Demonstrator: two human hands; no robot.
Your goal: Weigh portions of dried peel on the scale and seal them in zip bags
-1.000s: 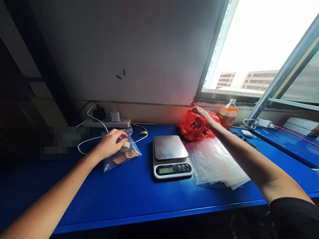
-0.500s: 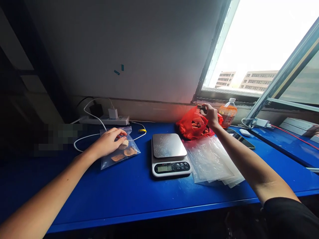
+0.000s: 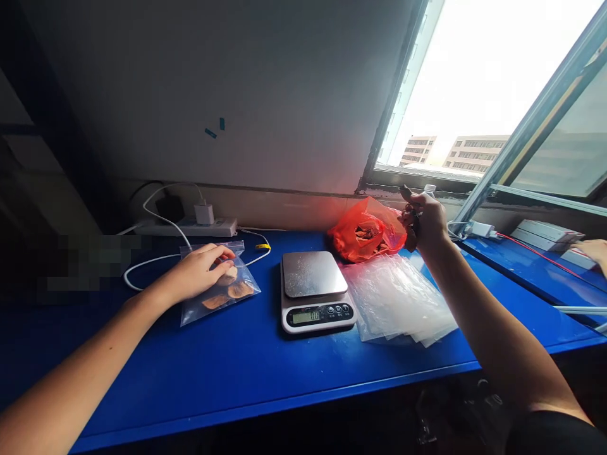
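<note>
My left hand [image 3: 206, 268] rests over a clear zip bag [image 3: 192, 309] on the blue table, its fingers loosely curved and apart from the thumb. Inside that bag lie tan dried slices [image 3: 240, 289] and a paler piece near my thumb. My right hand [image 3: 429, 218] is closed around several dark dried pieces [image 3: 410, 221], too shadowed to name exactly. It is raised just right of an open red plastic bag [image 3: 346, 240], which holds more reddish-brown dried pieces [image 3: 370, 237]. Between my hands stands a kitchen scale [image 3: 315, 275] with a bare steel plate, its display apparently reading 0.0.
Flat clear bags [image 3: 398, 303] lie stacked right of the scale. A bottle [image 3: 430, 189] is mostly hidden behind my right hand. A power strip [image 3: 184, 226] with a charger and white cable sits along the wall. Another person's hand [image 3: 592, 249] reaches in at the right edge, near white boxes [image 3: 545, 234].
My right hand has come out of the red bag and moved right, carrying dark pieces. My left hand stays on the zip bag. Another person's hand has appeared at the right edge.
</note>
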